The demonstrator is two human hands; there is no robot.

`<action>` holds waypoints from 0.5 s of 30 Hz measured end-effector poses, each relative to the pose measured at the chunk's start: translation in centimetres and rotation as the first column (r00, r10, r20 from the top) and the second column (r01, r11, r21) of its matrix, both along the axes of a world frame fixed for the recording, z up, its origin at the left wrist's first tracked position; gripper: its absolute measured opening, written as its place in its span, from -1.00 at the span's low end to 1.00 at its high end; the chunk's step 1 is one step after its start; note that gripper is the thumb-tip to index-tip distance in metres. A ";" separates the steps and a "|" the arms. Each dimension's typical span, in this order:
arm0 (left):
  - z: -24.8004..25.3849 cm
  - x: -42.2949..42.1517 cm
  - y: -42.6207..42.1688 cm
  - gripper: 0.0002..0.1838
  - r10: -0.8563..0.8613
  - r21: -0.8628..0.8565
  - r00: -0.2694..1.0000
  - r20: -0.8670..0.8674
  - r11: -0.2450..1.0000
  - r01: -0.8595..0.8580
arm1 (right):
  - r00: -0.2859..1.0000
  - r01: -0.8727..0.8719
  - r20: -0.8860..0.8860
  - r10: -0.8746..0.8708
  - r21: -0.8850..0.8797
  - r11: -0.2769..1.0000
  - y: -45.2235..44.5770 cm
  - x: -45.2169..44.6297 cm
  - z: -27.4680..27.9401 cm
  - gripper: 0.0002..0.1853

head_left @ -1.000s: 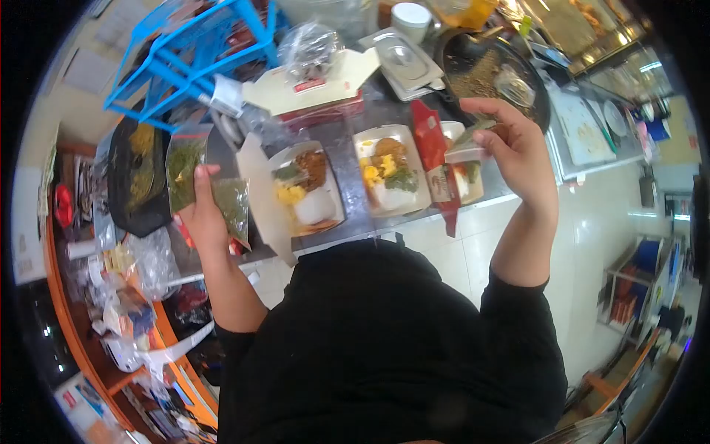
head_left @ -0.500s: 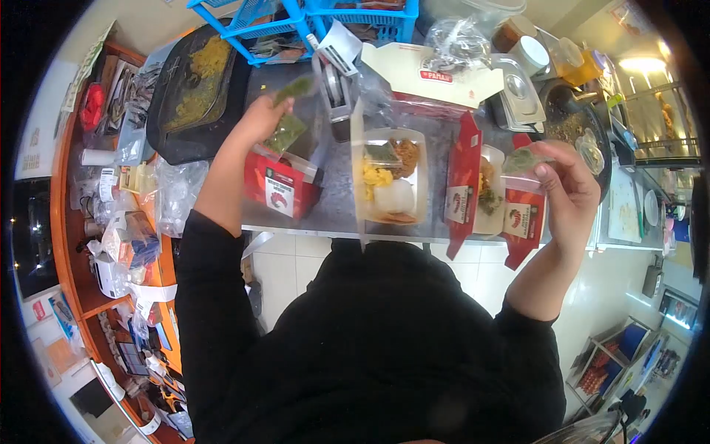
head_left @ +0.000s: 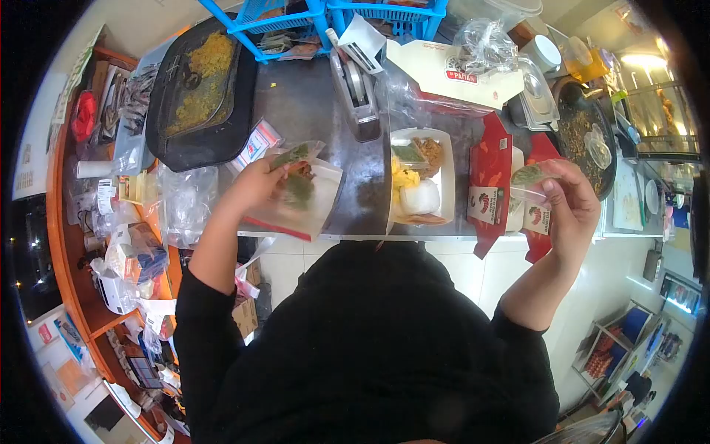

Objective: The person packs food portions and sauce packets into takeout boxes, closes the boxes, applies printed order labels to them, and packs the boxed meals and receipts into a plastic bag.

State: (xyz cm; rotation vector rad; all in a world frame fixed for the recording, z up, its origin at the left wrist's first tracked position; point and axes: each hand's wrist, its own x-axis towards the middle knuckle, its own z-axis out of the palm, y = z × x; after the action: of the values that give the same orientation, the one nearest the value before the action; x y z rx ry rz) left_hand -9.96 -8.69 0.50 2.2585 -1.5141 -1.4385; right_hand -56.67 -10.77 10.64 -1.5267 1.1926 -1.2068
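My left hand (head_left: 257, 185) is closed on small clear packets of something green (head_left: 298, 189), held over a tilted food box (head_left: 325, 194) with a whitish inside. At the right, my right hand (head_left: 573, 194) pinches another clear packet with green contents (head_left: 526, 177) above an open red box (head_left: 489, 181). Between the hands stands an open white box (head_left: 444, 155) with a white rice portion (head_left: 420, 198), yellow pieces (head_left: 404, 176), a browned piece (head_left: 430, 152) and a green packet (head_left: 407, 153). My right hand partly hides the red box's far side.
A tape dispenser (head_left: 356, 92) stands behind the middle box. Blue plastic baskets (head_left: 285, 26) are at the back. A black pan (head_left: 166, 140) with yellow food lies back left, and a flattened carton (head_left: 421, 63) and metal container (head_left: 536, 100) back right.
My left hand has come lower and slightly toward me with its packets, now over the left box. That box now shows its pale inside. My right hand still holds its packet.
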 end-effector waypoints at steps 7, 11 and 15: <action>6.9 -4.0 1.6 -0.70 0.040 -0.413 0.978 -0.203 0.902 -0.123 | 0.973 -0.230 -0.009 0.229 -0.066 0.971 -1.2 3.9 1.9 -0.51; 12.7 -10.2 1.2 -0.72 -0.192 -0.408 0.913 -0.360 0.912 0.031 | 0.898 -0.429 0.080 0.432 -0.051 0.902 -1.3 10.3 4.5 -0.39; 13.6 -13.0 0.2 -0.68 -0.412 -0.460 0.851 -0.325 0.855 0.239 | 0.708 -0.702 -0.341 0.619 -0.238 0.671 -3.2 12.0 5.2 -0.58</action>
State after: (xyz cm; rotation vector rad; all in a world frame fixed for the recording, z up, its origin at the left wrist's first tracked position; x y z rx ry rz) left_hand -22.93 -8.45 14.09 1.3915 -1.8925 -1.3903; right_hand -44.67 -13.94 15.82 -2.1729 0.4380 -0.7578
